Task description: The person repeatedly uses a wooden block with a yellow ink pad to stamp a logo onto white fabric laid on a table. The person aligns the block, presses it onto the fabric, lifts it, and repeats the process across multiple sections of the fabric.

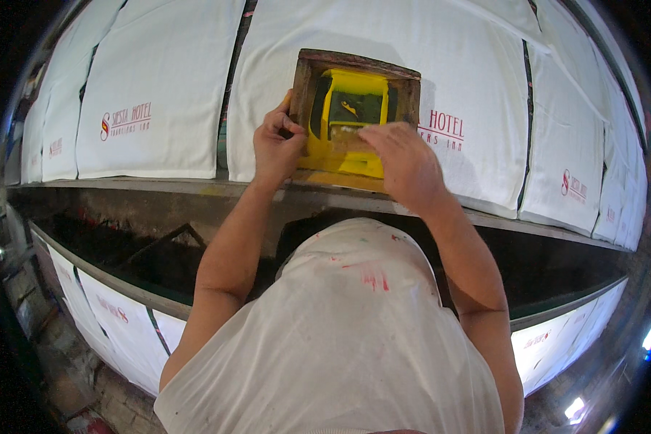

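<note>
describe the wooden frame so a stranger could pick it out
Find the row of white printed cloths across the upper view. Over the central one, at the person's left hand and right hand, is a squarish, dark brown wooden screen-printing frame. Unlike the flat white cloths around it, it has raised walls and bright yellow ink inside.

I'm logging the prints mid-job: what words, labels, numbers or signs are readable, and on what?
Wording not copied; the lettering is red.
Left white cloth: emblem and two lines, readable.
Middle white cloth: two lines, partly readable, the rest hidden by the wooden frame.
Right white cloth: emblem and lettering, lower line blurred.
Edge cloths, lower cloths: too small or blurred.
</note>
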Action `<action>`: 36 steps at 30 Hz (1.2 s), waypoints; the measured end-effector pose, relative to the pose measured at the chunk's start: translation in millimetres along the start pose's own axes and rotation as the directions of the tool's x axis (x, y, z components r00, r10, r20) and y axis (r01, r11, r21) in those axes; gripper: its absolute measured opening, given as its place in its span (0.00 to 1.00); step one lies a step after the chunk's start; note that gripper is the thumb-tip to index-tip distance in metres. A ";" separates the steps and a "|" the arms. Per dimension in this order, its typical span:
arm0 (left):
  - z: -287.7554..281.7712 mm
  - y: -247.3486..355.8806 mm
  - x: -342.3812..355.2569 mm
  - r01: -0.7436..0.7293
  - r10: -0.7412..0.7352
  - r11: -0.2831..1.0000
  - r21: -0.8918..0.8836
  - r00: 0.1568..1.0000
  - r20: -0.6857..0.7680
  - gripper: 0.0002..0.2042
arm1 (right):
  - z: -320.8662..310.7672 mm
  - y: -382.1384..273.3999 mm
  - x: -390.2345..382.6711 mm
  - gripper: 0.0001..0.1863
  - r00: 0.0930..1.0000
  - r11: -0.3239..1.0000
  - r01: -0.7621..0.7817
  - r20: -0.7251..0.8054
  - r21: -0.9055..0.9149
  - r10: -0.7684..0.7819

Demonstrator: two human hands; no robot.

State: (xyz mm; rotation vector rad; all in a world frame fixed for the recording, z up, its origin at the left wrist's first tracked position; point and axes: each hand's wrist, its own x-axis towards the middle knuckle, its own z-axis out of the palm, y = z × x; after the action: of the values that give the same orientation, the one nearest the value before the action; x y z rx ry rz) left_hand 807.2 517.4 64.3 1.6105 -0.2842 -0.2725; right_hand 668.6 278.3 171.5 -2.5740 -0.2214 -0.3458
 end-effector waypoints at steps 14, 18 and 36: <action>5.7 2.4 0.0 -0.066 0.068 0.990 0.124 0.998 -0.014 0.09 | 7.3 8.9 17.4 0.24 0.990 0.992 0.046 0.138 -0.113 -0.031; 5.3 -1.0 -3.0 -0.085 0.088 0.993 0.079 0.996 -0.029 0.09 | 2.0 36.7 38.0 0.23 0.994 1.000 0.014 0.112 -0.009 -0.013; 2.3 -4.0 1.6 -0.113 0.114 0.993 0.025 0.993 -0.031 0.09 | 20.4 -31.7 -34.4 0.25 0.978 0.995 0.051 0.204 -0.086 -0.032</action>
State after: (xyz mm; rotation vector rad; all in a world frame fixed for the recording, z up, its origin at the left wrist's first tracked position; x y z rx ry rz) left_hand 808.0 514.9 60.2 1.6139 -0.3537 -0.1562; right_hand 632.8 312.8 160.0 -2.6982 -0.3405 -0.1101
